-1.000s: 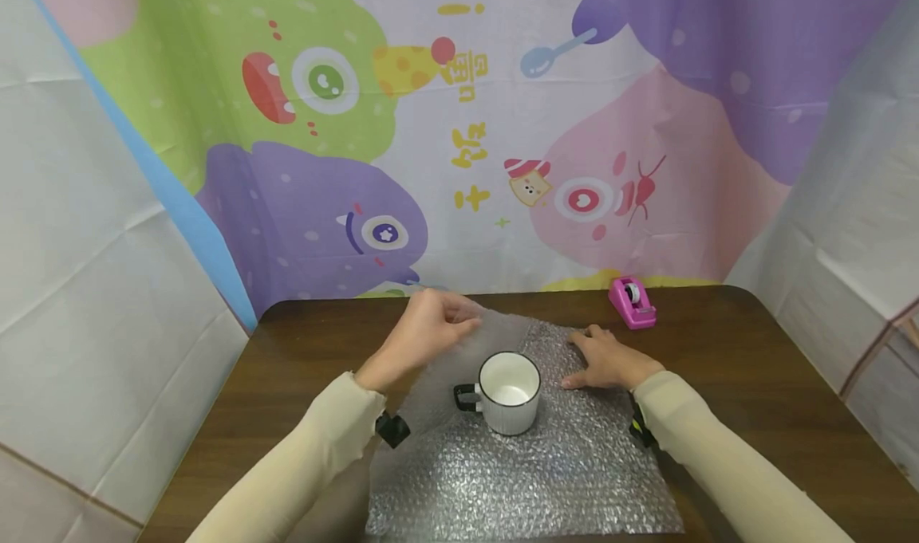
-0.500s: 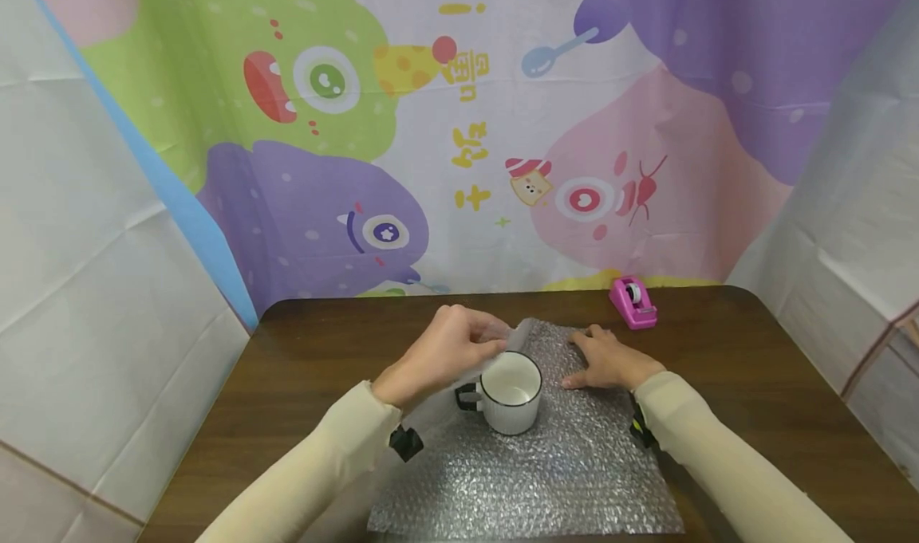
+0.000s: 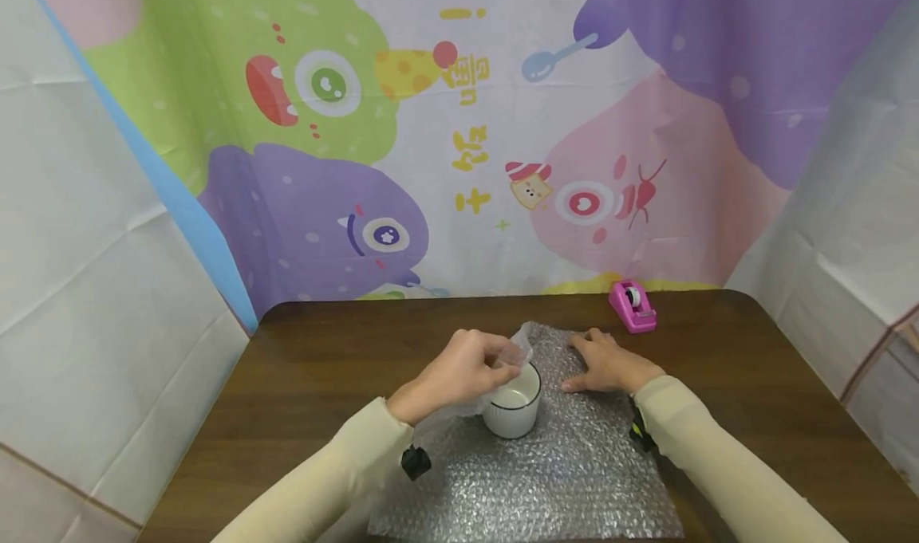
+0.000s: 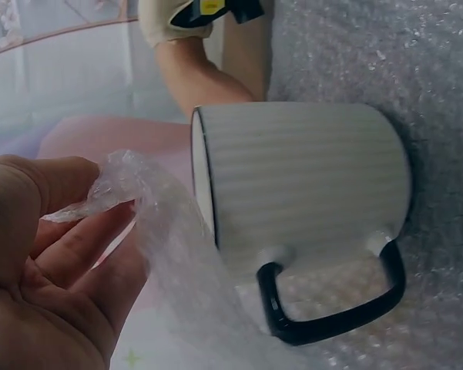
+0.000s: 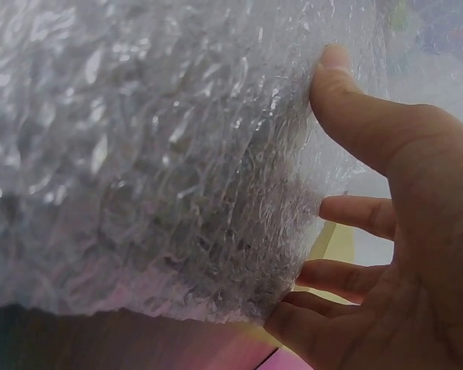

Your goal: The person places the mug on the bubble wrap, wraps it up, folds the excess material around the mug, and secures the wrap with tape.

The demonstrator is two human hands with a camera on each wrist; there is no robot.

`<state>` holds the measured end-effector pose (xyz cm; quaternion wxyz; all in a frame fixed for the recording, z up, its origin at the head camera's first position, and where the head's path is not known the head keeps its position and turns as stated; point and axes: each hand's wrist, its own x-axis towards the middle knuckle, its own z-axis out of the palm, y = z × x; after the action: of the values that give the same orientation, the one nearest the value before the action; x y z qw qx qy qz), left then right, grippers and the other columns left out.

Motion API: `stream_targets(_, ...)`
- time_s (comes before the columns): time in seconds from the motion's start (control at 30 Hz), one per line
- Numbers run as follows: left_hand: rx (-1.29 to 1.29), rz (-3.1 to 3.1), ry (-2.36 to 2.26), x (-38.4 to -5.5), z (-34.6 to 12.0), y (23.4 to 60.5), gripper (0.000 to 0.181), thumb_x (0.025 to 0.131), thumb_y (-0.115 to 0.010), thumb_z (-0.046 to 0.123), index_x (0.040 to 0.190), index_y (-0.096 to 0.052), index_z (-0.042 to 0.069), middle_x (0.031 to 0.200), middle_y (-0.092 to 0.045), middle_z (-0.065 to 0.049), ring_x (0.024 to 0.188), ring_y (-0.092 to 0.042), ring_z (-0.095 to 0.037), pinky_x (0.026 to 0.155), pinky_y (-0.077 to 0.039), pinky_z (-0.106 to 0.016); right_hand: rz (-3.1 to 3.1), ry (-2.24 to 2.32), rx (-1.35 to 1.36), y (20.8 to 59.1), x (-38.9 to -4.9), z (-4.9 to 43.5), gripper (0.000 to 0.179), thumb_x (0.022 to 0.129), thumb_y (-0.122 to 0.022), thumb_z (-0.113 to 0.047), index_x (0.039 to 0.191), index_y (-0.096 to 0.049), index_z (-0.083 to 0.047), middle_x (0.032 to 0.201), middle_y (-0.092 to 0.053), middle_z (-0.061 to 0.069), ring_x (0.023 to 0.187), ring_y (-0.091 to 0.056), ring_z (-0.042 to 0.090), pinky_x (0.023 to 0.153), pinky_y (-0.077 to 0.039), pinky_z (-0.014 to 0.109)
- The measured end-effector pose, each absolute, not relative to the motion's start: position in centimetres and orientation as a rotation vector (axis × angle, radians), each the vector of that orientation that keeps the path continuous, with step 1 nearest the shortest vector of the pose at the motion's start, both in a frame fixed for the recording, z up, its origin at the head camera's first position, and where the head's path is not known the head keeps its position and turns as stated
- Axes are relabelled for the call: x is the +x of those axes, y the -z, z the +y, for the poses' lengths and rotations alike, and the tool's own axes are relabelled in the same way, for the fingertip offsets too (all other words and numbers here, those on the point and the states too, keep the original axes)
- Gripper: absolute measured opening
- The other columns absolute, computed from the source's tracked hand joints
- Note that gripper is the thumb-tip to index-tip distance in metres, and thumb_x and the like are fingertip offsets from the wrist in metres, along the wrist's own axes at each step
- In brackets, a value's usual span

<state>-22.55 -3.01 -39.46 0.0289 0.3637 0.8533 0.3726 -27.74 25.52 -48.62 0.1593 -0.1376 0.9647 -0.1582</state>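
A white ribbed mug with a dark rim stands upright on a sheet of bubble wrap. Its black handle shows in the left wrist view, but my left hand hides it from the head camera. With thumb and fingers my left hand pinches the lifted edge of the wrap, held up at the mug's left rim. On the sheet's right side rests my right hand, fingers spread and touching the wrap. The right wrist view shows those fingertips against the bubbly surface.
A pink tape dispenser sits at the back right of the brown wooden table. Behind the table hangs a cartoon-printed cloth, and pale panels stand on both sides.
My left hand has moved right and toward me, bringing the left edge of the bubble wrap over to the mug and covering its handle. My right hand has stayed in place.
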Motion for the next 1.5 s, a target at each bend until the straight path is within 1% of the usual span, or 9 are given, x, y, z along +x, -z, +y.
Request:
stream_targets(0.23,1.137,2.654,-1.122,-22.2,-3.1,40.1,0.020,0.094,-0.074,0.014,0.111,-0.078,0.006,0.103,-0.079,-0.007,0.080,-0.071,-0.011,0.068,-0.054,-0.019,2.752,0.450,-0.383,48.7,-27.7,25.4,0.091,0.083,-0.081,-0.054,0.152,-0.045,-0.005,0.148,-0.040,0.033,0.141,-0.035,0.058,0.106,-0.041,0.071)
stream_targets(0.47,1.154,2.636,-1.133,-22.2,-3.1,40.2,0.022,0.094,-0.074,0.014,0.114,-0.077,0.004,0.104,-0.079,-0.008,0.081,-0.073,-0.013,0.066,-0.054,-0.018,2.754,0.439,-0.390,48.6,-27.8,25.4,0.091,0.084,-0.080,-0.054,0.151,-0.045,-0.004,0.147,-0.040,0.032,0.140,-0.036,0.058,0.105,-0.043,0.071)
stream_targets(0.87,1.120,2.637,-1.141,-22.1,-3.2,40.4,0.023,0.094,-0.075,0.015,0.114,-0.077,0.006,0.107,-0.079,-0.007,0.088,-0.073,-0.014,0.073,-0.056,-0.019,2.768,0.418,-0.408,48.7,-27.8,25.3,0.090,0.083,-0.080,-0.054,0.150,-0.046,-0.004,0.145,-0.042,0.033,0.139,-0.038,0.058,0.103,-0.044,0.071)
stream_targets(1.0,1.108,2.593,-1.143,-21.9,-3.4,40.4,0.026,0.095,-0.075,0.022,0.117,-0.077,0.008,0.108,-0.078,-0.005,0.093,-0.073,-0.014,0.077,-0.058,-0.020,2.764,0.444,-0.411,48.7,-27.8,25.3,0.091,0.083,-0.081,-0.054,0.150,-0.046,-0.004,0.145,-0.042,0.033,0.139,-0.037,0.058,0.104,-0.043,0.071)
stream_targets(1.17,1.128,2.531,-1.131,-21.9,-3.8,40.4,0.028,0.102,-0.065,0.031,0.118,-0.076,0.010,0.109,-0.078,-0.001,0.093,-0.073,-0.010,0.080,-0.058,-0.020,2.765,0.465,-0.414,48.8,-27.8,25.5,0.092,0.083,-0.081,-0.054,0.151,-0.046,-0.003,0.146,-0.041,0.034,0.140,-0.036,0.059,0.105,-0.042,0.072)
stream_targets(1.23,1.140,2.502,-1.130,-22.0,-3.9,40.3,0.026,0.105,-0.060,0.026,0.118,-0.075,0.009,0.110,-0.078,-0.003,0.088,-0.074,-0.011,0.076,-0.058,-0.019,2.770,0.465,-0.414,48.8,-27.9,25.5,0.092,0.083,-0.081,-0.054,0.151,-0.046,-0.003,0.146,-0.041,0.034,0.139,-0.036,0.060,0.105,-0.042,0.072)
stream_targets(1.3,1.161,2.493,-1.107,-22.1,-3.9,40.2,0.023,0.105,-0.057,0.012,0.117,-0.075,0.007,0.108,-0.078,-0.006,0.086,-0.075,-0.015,0.073,-0.058,-0.018,2.773,0.466,-0.420,48.8,-27.9,25.5,0.092,0.083,-0.082,-0.053,0.150,-0.046,-0.002,0.146,-0.041,0.034,0.138,-0.037,0.060,0.104,-0.042,0.072)
stream_targets(1.4,1.181,2.486,-1.040,-22.2,-4.1,40.1,0.032,0.096,-0.054,-0.009,0.116,-0.075,0.005,0.108,-0.078,-0.009,0.088,-0.075,-0.019,0.071,-0.056,-0.016,2.771,0.473,-0.427,48.9,-27.8,25.5,0.092,0.083,-0.081,-0.053,0.150,-0.046,-0.002,0.146,-0.041,0.035,0.138,-0.037,0.060,0.104,-0.043,0.072)
stream_targets(1.5,1.222,2.504,-0.934,-22.3,-4.1,40.1,0.044,0.087,-0.052,-0.018,0.113,-0.077,0.006,0.109,-0.078,-0.006,0.093,-0.074,-0.016,0.074,-0.055,-0.014,2.765,0.485,-0.427,48.9,-27.7,25.5,0.092,0.083,-0.081,-0.053,0.151,-0.045,-0.001,0.146,-0.040,0.035,0.139,-0.035,0.061,0.104,-0.041,0.073)
